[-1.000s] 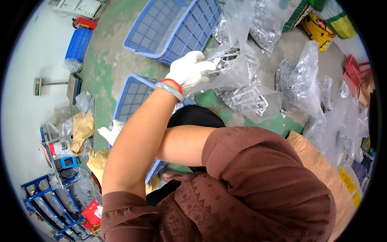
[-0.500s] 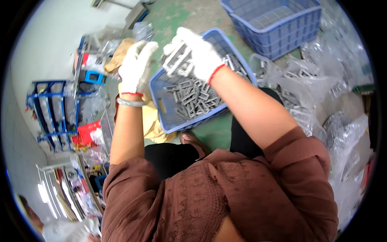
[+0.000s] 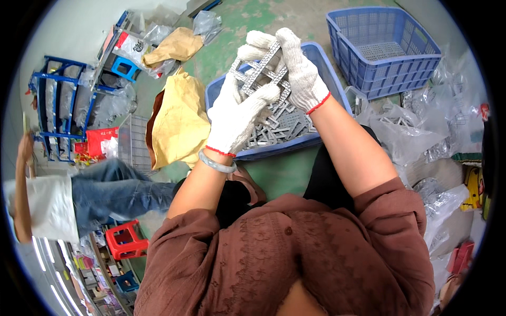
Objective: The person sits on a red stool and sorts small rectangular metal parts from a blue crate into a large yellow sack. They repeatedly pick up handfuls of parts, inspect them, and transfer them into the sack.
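Note:
Both of my hands are in white knit gloves with red cuffs, raised over a blue plastic crate point(image 3: 287, 146). Between them they grip a grey lattice-like metal frame part point(image 3: 258, 73), held tilted. My left hand point(image 3: 232, 118) has its thumb against the lower side of the part and its fingers around the far left side. My right hand point(image 3: 303, 76) closes on the part's right edge. Below, in the crate, lie many loose grey metal pieces point(image 3: 263, 138) of similar look, partly hidden by my hands.
Another blue crate point(image 3: 379, 68) stands at the far right, beside clear plastic bags point(image 3: 400, 124) with grey parts. A brown paper sack point(image 3: 182, 118) is left of my crate. At the left, a person point(image 3: 105, 195) passes near a red stool point(image 3: 126, 239) and blue rack point(image 3: 63, 105).
My left hand has moved right and taken hold of the metal part, which my right hand alone held before. A person in jeans has come further into view at left.

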Available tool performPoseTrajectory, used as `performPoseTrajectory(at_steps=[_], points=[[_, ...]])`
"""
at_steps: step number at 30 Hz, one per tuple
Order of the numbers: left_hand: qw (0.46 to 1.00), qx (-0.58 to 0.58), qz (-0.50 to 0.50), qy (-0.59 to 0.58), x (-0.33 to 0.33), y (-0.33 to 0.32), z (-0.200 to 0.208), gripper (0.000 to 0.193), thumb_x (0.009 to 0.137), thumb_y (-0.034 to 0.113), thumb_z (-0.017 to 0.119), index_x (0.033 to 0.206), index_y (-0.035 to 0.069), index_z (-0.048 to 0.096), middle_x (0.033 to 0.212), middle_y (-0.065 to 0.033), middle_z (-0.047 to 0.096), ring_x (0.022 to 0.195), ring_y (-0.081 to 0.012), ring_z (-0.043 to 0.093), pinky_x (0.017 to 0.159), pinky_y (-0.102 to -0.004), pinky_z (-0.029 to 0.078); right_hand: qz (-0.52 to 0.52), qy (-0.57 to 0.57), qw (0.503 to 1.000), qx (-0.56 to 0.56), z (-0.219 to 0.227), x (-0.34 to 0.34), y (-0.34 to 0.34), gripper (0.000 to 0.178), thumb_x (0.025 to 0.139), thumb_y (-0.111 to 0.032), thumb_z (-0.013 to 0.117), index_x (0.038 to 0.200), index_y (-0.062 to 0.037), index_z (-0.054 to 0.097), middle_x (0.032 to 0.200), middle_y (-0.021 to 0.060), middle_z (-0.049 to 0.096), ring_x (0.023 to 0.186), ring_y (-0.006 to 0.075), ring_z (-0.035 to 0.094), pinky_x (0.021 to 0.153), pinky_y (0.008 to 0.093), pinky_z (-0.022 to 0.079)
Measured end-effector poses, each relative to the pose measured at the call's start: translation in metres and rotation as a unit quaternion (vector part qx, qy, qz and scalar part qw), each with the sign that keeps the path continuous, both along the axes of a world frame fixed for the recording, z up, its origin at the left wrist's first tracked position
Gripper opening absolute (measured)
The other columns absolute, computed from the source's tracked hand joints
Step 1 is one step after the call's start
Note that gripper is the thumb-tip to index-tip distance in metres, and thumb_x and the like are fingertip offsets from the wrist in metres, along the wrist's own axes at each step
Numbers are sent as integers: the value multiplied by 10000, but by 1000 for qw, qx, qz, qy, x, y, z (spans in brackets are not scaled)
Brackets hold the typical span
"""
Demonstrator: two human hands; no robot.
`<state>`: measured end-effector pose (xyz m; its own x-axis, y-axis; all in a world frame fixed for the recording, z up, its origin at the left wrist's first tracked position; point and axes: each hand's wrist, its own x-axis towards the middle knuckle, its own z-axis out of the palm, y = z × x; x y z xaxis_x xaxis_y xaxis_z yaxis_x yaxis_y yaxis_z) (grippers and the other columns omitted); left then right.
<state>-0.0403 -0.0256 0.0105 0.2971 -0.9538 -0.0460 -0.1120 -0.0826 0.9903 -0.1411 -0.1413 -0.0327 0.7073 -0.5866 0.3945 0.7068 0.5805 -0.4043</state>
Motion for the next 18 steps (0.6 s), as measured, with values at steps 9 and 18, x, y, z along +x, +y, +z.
performPoseTrajectory(at_steps=[9, 18], points=[[999, 14, 37, -12, 14, 14, -19, 428, 886, 227, 748, 1227, 24, 587, 875, -54, 684, 650, -102, 639, 543, -226, 521, -125, 195, 965, 123, -28, 22, 1, 425, 1000, -554, 503, 1015, -135, 571, 970, 81, 664, 858, 221, 637, 805, 377, 547], [999, -40, -8, 11, 3, 3, -21, 477, 858, 158, 758, 1279, 22, 581, 939, -32, 704, 694, -70, 634, 577, -211, 519, -171, 193, 965, 36, -27, 22, 4, 372, 987, -560, 522, 914, -197, 484, 934, -3, 580, 835, 152, 552, 731, 320, 490]])
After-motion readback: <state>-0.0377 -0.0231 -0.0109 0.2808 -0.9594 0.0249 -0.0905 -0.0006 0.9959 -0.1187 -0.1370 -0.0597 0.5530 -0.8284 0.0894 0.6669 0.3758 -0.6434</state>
